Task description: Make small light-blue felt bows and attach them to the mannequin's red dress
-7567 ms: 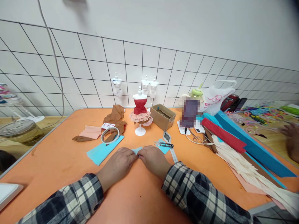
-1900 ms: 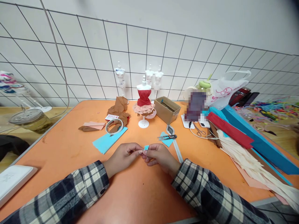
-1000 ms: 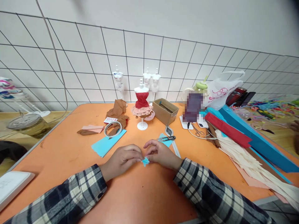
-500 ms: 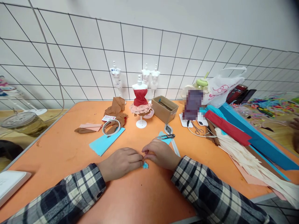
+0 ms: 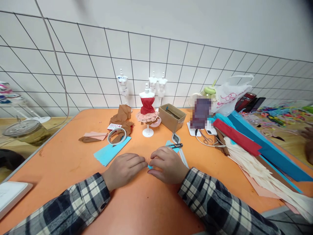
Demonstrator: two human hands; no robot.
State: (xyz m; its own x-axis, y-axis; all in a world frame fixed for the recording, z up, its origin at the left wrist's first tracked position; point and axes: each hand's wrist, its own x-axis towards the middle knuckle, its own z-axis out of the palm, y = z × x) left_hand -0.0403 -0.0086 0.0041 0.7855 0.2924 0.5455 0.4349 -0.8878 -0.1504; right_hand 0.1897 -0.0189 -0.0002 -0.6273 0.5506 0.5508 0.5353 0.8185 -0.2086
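Observation:
My left hand (image 5: 125, 168) and my right hand (image 5: 166, 164) rest close together on the orange table (image 5: 137, 209), fingertips meeting. Between them both pinch a tiny folded piece of blue paper (image 5: 149, 167); only a sliver of it shows. Both sleeves are dark plaid. Just beyond my right hand lie thread snips (image 5: 175, 146) on a blue scrap. A larger blue paper strip (image 5: 111, 150) lies left of my hands, with a tape roll (image 5: 116, 135) at its far end.
A small mannequin in a red and pink dress (image 5: 147, 112) stands mid-table, bare white mannequins behind it. A cardboard box (image 5: 172, 121), brown and pink paper (image 5: 93, 137), rolled crepe paper (image 5: 246, 143) and a white plastic bag (image 5: 230, 94) lie around. Another person's hand (image 5: 308, 143) shows far right.
The blue piece was lifted and pinched in the air, then brought down to the table. It now lies nearly hidden between my fingertips. The view shifted slightly.

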